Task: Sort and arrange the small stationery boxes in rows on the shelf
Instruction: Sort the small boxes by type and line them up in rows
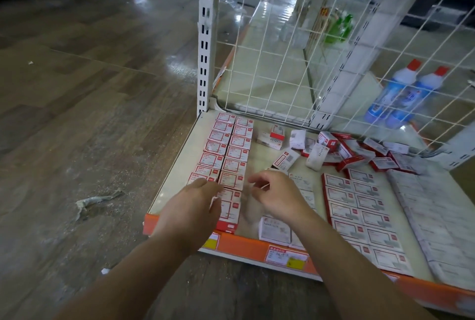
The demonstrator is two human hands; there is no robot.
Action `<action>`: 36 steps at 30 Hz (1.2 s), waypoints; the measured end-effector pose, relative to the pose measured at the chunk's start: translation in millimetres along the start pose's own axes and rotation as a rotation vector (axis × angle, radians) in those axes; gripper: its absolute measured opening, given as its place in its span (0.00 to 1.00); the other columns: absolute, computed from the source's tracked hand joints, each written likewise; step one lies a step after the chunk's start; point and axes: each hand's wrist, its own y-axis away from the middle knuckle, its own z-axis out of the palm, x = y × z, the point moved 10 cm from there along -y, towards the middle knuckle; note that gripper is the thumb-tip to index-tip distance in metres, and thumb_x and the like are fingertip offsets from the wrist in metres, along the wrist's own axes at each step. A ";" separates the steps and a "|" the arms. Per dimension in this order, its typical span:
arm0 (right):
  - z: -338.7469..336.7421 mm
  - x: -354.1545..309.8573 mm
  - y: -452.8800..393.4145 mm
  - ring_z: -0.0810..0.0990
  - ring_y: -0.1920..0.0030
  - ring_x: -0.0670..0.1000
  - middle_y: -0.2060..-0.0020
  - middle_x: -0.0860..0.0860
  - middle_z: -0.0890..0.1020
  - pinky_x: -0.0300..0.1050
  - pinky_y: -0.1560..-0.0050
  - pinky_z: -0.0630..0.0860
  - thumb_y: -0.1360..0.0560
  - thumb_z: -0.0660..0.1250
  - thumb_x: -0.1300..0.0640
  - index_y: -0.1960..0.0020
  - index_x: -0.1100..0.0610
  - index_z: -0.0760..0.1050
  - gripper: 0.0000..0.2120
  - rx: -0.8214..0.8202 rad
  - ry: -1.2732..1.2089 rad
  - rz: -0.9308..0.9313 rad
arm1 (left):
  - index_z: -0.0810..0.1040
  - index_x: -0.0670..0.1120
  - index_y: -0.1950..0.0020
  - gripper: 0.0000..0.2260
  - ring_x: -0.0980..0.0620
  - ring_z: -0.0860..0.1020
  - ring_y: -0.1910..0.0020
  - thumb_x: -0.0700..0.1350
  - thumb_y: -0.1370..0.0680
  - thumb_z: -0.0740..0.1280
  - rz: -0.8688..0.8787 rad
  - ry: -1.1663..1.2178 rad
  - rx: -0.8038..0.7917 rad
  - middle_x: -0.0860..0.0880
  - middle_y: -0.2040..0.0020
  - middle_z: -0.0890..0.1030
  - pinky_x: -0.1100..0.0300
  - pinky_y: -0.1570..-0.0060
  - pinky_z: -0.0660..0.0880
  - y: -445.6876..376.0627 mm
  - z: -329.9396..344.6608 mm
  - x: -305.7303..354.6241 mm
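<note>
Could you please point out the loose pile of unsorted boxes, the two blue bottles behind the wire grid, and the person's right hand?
Loose pile of boxes (pixel 344 151), head view: on a red box mid-pile.
Blue bottles (pixel 395 98), head view: on the left bottle's label.
Right hand (pixel 279 195), head view: on the back of the hand.

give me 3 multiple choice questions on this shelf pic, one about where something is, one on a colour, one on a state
1. Where is the loose heap of boxes?
A. at the back of the shelf, by the wire grid
B. on the floor
C. at the front lip

2. What colour is the shelf's front edge strip?
A. blue
B. orange
C. black

3. How are the boxes of the left double row lying?
A. tumbled in a pile
B. standing on end, apart
C. flat, side by side

Answers:
1 A, the jumble lies just before the grid.
2 B, the strip carrying the price tags is orange.
3 C, their labels face up in two neat columns.
</note>
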 end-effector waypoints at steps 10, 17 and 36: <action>-72.6 61.5 35.5 0.74 0.56 0.45 0.53 0.49 0.78 0.35 0.60 0.67 0.24 0.62 0.59 0.42 0.56 0.78 0.11 0.048 0.129 0.171 | 0.74 0.53 0.37 0.12 0.56 0.74 0.42 0.48 0.19 0.57 0.145 -0.050 -0.169 0.55 0.38 0.75 0.64 0.45 0.71 -23.1 23.2 57.7; -110.8 96.9 53.2 0.72 0.56 0.45 0.54 0.49 0.76 0.33 0.57 0.68 0.25 0.63 0.61 0.45 0.57 0.78 0.10 0.111 0.144 0.266 | 0.74 0.53 0.38 0.12 0.54 0.74 0.42 0.47 0.20 0.58 0.196 -0.099 -0.340 0.53 0.37 0.74 0.62 0.46 0.73 -29.7 47.7 93.4; -166.8 201.8 -27.1 0.75 0.63 0.44 0.62 0.48 0.78 0.32 0.65 0.68 0.23 0.64 0.57 0.54 0.56 0.80 0.07 0.350 0.019 0.177 | 0.69 0.49 0.33 0.16 0.51 0.69 0.37 0.49 0.20 0.57 0.016 -0.323 -0.192 0.51 0.34 0.70 0.57 0.38 0.68 -96.1 150.1 146.1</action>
